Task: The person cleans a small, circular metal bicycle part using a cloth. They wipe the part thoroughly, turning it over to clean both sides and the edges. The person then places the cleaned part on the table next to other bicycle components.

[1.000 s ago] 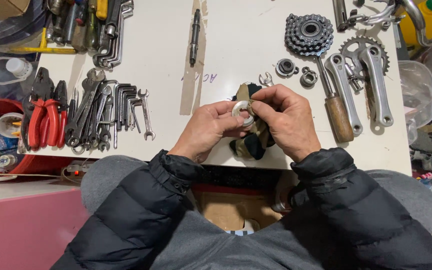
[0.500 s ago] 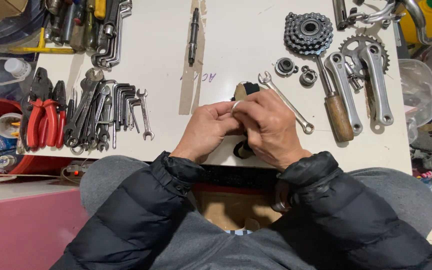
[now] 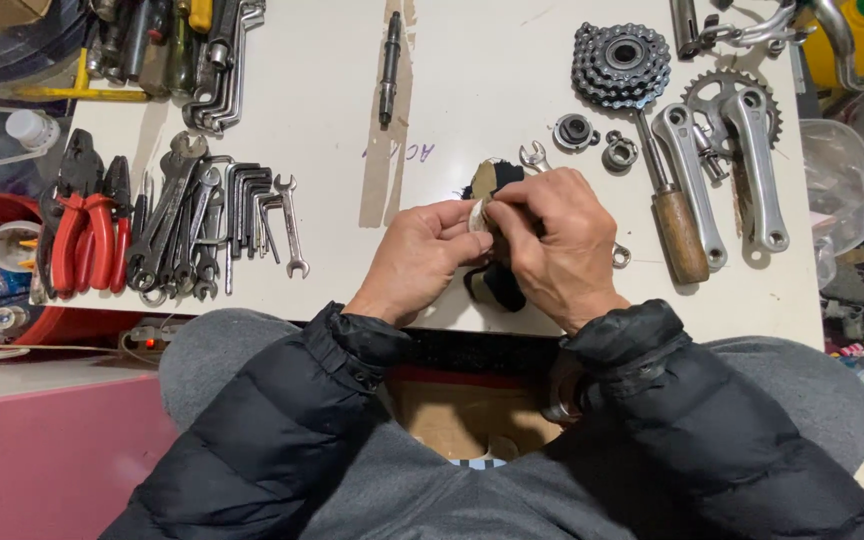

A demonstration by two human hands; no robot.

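Observation:
My left hand (image 3: 420, 256) pinches a small silver metal ring (image 3: 475, 216) at the near edge of the white table (image 3: 472, 80). My right hand (image 3: 552, 240) presses a black and tan rag (image 3: 497, 285) against the ring and covers most of it. The rag sticks out above and below my right hand. A thin open-ended spanner (image 3: 532, 156) lies under my right hand, with only its two ends showing.
Red-handled pliers (image 3: 82, 235), spanners and hex keys (image 3: 217, 215) lie at the left. A dark axle (image 3: 389, 68) lies at top centre. A sprocket cluster (image 3: 620, 62), small bearing cups (image 3: 576, 132), a wooden-handled tool (image 3: 677, 230) and crank arms (image 3: 747, 150) sit at the right.
My right hand swung left over the ring with the rag, then back right a little. The ring, plainly visible a second ago, is now mostly covered. The spanner is partly hidden again.

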